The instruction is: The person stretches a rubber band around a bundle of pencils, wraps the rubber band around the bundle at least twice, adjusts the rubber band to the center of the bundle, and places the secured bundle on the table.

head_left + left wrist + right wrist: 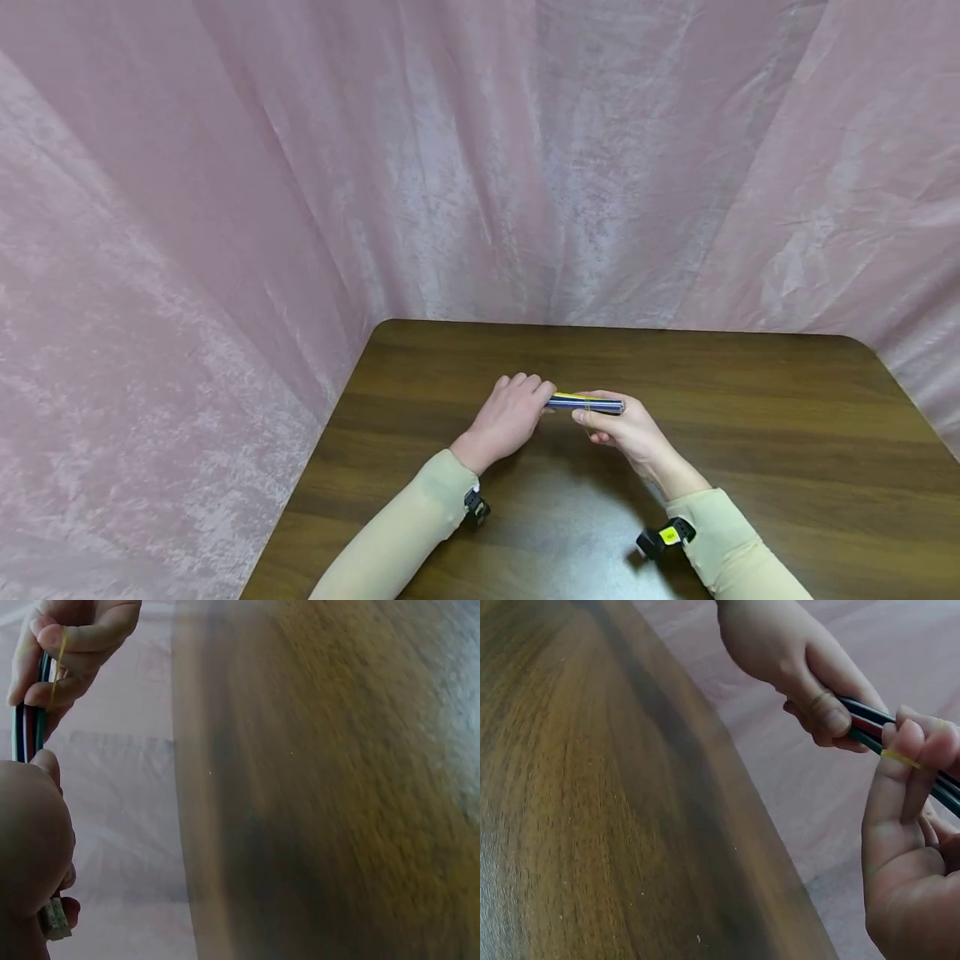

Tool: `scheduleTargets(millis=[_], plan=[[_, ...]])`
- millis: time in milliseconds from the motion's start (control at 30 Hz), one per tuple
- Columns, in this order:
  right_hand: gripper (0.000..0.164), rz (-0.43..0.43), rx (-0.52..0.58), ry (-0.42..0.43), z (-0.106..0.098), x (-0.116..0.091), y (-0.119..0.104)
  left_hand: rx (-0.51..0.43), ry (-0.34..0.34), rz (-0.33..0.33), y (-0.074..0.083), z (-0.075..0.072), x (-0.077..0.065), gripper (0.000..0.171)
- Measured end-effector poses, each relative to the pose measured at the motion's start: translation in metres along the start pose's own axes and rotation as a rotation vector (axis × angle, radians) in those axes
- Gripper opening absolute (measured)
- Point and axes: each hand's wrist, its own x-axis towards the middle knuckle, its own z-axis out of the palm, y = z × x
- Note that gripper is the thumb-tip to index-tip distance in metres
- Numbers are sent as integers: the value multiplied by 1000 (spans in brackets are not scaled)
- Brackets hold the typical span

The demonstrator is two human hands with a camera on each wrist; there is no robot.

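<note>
A bundle of slim, pencil-like sticks (564,402) in blue, white and yellow is held level between both hands, over the far half of the table. My left hand (512,417) wraps round its left part, and a pale end (56,924) pokes out below that hand in the left wrist view. My right hand (633,429) grips the other part between thumb and fingers. A thin yellow rubber band (900,758) stretches across the right fingertips beside the bundle. Dark green, red and black sticks (866,726) show between the hands. Much of the bundle is hidden by fingers.
The brown wooden table (750,417) has rounded far corners. Behind it and along its left side hangs a pink velvet curtain (465,167). Each wrist carries a small black camera, one at the left cuff (476,505) and one at the right (663,537).
</note>
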Motion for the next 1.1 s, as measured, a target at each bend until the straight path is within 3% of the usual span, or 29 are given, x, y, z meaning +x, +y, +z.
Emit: scheduleTargets(millis=[300,400,500,600,733,833,967,1100], plan=[[48,-1,40,-5,2,3,5,7,51,-55,7,-3,-1,24],[33,-25,-17,-9,2,4,7,11,44,-98,5,-4,0,24],[30,-73,-134,-28,5,2,10,17,22,-153,2,-4,0,24],[31,-233,-377,-47,10,-1,12,9,-12,-201,-1,-4,2,25],[20,-598,-815,-10,17,-5,14,-37,-75,-281,-5,-6,4,26],[22,-828,-1004,-19,19,-7,13,-67,-119,-340,-7,-6,3,25],[21,-986,-1029,-109,18,-10,10,-58,-135,-384,-8,-4,1,26],[32,-1005,-853,-166,21,-14,10,-26,-88,-411,-6,0,-2,29]])
